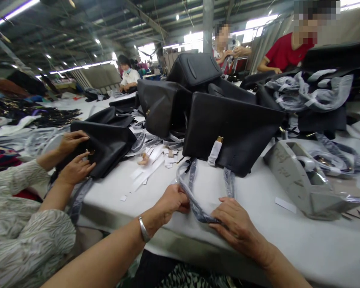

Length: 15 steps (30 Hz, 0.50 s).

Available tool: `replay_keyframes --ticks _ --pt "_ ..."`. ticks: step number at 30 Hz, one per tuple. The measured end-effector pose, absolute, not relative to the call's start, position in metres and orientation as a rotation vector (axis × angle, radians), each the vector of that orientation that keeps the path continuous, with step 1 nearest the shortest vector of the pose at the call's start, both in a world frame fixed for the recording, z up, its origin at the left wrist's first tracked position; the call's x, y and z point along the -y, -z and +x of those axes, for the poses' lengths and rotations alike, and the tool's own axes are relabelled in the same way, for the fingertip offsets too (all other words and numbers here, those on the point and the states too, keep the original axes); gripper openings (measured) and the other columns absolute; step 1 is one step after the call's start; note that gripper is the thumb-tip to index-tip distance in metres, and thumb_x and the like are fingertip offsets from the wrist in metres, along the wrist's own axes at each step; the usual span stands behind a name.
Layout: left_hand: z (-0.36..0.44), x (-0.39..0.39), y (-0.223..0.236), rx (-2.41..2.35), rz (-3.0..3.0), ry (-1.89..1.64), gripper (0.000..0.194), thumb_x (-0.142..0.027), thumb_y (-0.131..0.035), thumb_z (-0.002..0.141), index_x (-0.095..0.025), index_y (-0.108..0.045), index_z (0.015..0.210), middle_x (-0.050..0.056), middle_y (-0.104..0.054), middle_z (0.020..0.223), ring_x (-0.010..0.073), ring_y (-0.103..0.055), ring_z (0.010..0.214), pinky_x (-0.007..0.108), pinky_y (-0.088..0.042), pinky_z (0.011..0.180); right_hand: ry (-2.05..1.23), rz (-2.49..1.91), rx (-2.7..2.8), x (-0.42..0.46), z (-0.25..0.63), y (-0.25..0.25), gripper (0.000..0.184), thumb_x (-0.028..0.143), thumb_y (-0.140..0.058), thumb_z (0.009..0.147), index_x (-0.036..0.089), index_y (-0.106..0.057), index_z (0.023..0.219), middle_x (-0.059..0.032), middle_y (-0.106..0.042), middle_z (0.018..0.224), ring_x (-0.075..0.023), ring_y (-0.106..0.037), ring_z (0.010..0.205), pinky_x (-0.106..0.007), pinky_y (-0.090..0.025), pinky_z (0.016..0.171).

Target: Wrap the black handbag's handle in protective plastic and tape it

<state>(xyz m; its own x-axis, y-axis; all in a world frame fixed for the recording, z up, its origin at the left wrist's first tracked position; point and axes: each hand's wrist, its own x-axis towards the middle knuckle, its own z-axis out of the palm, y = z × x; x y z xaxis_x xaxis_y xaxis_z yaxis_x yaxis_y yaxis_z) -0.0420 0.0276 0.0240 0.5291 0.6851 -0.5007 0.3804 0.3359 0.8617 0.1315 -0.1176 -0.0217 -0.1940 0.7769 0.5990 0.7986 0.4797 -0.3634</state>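
Observation:
A black handbag (228, 124) lies on the table in front of me, its gold clasp (219, 139) partly covered by white wrapping. From its near edge, a handle strap (198, 210) wrapped in clear plastic loops toward me. My left hand (172, 202), with a silver bangle at the wrist, is closed in a pinch at the left side of the loop. On the loop's lower right, my right hand (235, 224) is closed around the wrapped strap. What the left fingertips hold is partly hidden, but the strap runs right beside them.
At left, a co-worker's hands (75, 160) work on another black bag (108, 140). More black bags (165, 104) are piled behind mine. A grey tape dispenser (300, 176) stands at right. Paper scraps (168, 156) litter the table. Several people are farther back.

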Motion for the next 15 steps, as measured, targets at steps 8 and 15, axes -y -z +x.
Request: replay_keyframes --ticks 8,15 --pt "-0.030 -0.032 -0.018 -1.122 1.229 -0.298 0.011 -0.001 -0.055 0.060 -0.011 -0.057 0.064 0.002 -0.058 0.051 0.0141 -0.054 0.043 0.021 -0.043 0.041 0.081 -1.298 2.004 0.116 0.130 0.022 0.006 0.020 -0.059 0.091 0.018 -0.057 0.096 -0.0028 -0.060 0.080 -0.0187 -0.054 0.082 -0.043 -0.041 0.094" --pt "-0.043 -0.030 -0.019 -0.888 0.852 -0.387 0.005 -0.009 -0.062 0.072 -0.011 -0.059 0.076 0.004 -0.063 0.066 0.0132 -0.060 0.058 0.031 -0.056 0.068 0.105 -1.283 1.972 0.114 0.131 0.020 0.007 0.015 -0.058 0.090 0.017 -0.056 0.096 -0.0029 -0.059 0.081 -0.0182 -0.052 0.082 -0.041 -0.040 0.094"
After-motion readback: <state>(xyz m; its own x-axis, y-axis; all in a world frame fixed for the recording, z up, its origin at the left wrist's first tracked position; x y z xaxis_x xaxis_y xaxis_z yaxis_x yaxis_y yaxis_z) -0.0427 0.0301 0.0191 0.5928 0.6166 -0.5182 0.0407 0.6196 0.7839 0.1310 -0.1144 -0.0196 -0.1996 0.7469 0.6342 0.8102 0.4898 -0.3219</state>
